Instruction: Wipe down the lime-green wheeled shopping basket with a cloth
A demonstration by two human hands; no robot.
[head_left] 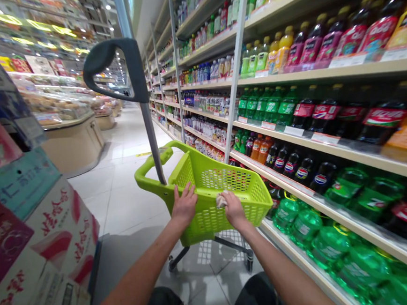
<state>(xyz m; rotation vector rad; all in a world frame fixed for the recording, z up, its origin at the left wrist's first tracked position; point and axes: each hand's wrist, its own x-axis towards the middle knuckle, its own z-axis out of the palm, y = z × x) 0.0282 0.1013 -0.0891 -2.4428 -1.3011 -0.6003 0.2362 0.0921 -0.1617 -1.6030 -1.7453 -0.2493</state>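
A lime-green shopping basket on wheels (pixel 209 222) stands in the middle of the aisle, its near side towards me. My left hand (pixel 184 203) rests on the rim near the handle post, fingers spread. In my right hand (pixel 233 209) a crumpled whitish cloth (pixel 221 200) is gripped, held against the rim further right. The basket's inside looks bare where I can see it through the slots. A grey pull handle (pixel 137 73) rises on a metal pole from the basket's left end.
Shelves of bottled drinks (pixel 302 116) line the right side, with large green bottles (pixel 333 241) at the bottom. Stacked drink cartons (pixel 55 234) stand close on the left. Beyond them is a rounded display counter (pixel 72 139). Tiled floor (pixel 125 144) runs down the aisle.
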